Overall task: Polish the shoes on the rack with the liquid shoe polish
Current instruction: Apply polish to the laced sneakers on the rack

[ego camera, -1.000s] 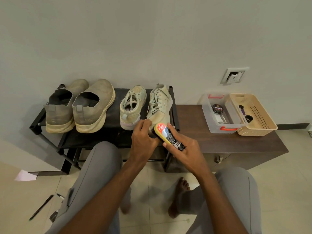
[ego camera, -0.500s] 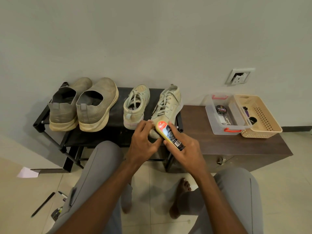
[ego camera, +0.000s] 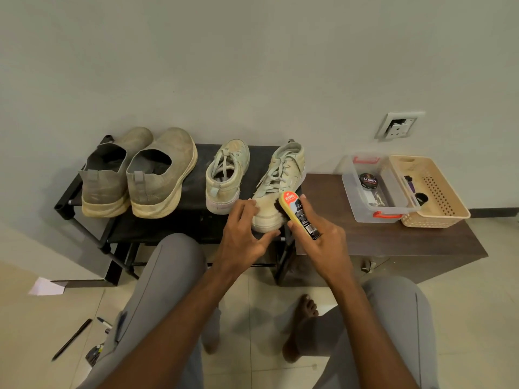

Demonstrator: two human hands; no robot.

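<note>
Head view, left to right: grey slip-on pair (ego camera: 137, 175) standing heels-forward at the left end of the black shoe rack (ego camera: 64, 203), toes toward the wall. Next along, pale lace-up sneaker (ego camera: 226, 175) upright on the rack, and just beside it the second sneaker (ego camera: 276, 189) at the rack's right end, angled slightly. Left hand (ego camera: 243, 234) resting on that second sneaker's heel — fingers (ego camera: 247, 204) spread apart over the near-left side, thumb reaching under the heel edge. Right hand (ego camera: 320, 237) wrapped round the liquid shoe polish bottle (ego camera: 299, 213), fingers clamped on its yellow body, dark applicator end pressed against the sneaker's right side near the heel. Further right, dark wooden counter (ego camera: 379, 240) carrying a clear plastic box (ego camera: 373, 189) with red handles, a round polish tin (ego camera: 368, 181) inside; touching it on the right, a beige perforated basket (ego camera: 432, 189) with small dark items — too small to tell. On the wall above, a socket plate (ego camera: 398, 126). Below, grey-trousered knees and bare feet on tiled floor; a pen (ego camera: 71, 339) lying at far left.
</note>
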